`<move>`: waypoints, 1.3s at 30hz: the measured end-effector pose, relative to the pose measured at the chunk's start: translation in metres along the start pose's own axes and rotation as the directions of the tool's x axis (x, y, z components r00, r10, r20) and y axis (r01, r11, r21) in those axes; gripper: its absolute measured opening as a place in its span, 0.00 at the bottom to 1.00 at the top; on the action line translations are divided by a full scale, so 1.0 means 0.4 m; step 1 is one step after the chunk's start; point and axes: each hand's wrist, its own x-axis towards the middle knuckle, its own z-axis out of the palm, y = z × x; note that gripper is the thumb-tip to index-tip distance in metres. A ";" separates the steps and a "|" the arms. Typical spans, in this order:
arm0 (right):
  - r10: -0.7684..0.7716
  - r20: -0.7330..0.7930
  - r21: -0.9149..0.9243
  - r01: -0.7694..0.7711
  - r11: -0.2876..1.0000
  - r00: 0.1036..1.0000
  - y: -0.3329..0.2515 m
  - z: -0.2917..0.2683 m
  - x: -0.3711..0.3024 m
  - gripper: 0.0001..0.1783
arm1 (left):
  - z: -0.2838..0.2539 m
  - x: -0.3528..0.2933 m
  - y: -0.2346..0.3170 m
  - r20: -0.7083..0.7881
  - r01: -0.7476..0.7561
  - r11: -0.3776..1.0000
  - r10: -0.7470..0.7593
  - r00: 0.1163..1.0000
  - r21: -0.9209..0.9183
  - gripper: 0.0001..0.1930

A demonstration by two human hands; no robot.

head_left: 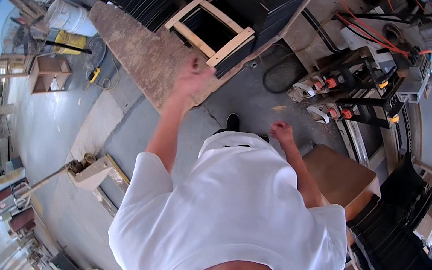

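My left hand [189, 80] reaches forward over the edge of a worn brown board [139, 52]. Motion smears its fingers, so I cannot tell whether it holds anything. Just beyond it is a pale wooden frame [221, 16] with a dark opening, set at the near end of a long stack of black strips or panels [273, 19]. The hand looks close to the frame's near corner; contact is unclear. My right hand [282, 132] hangs low on the right, over the floor, its fingers curled in. Whatever it may hold is hidden.
A brown box-like block [340, 177] stands beside my right arm. Farther right is a metal rack with clamps [343, 92] and orange hoses [373, 38]. On the left are a white bucket [69, 18], a yellow bucket [70, 42], a small wooden box [49, 74] and a cable [107, 84].
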 end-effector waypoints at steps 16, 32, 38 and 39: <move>-0.010 -0.007 -0.184 0.008 0.983 1.000 0.058 0.000 -0.026 0.11 | -0.076 0.303 0.072 -0.120 -0.012 0.888 -0.048 0.992 -0.460 0.43; -0.277 -0.270 -0.329 0.182 0.927 0.922 0.050 -0.098 -0.003 0.14 | 0.285 -0.233 0.293 0.269 -0.452 0.854 0.513 0.815 -0.260 0.22; -0.241 -0.378 -0.144 0.200 0.969 0.894 0.026 -0.235 -0.124 0.15 | 0.575 -0.351 0.224 0.781 -0.262 0.945 0.312 0.541 -0.196 0.14; -0.222 -0.409 -0.081 0.207 0.975 0.885 0.029 -0.273 -0.148 0.14 | 0.618 -0.355 0.212 0.808 -0.241 0.956 0.273 0.522 -0.167 0.14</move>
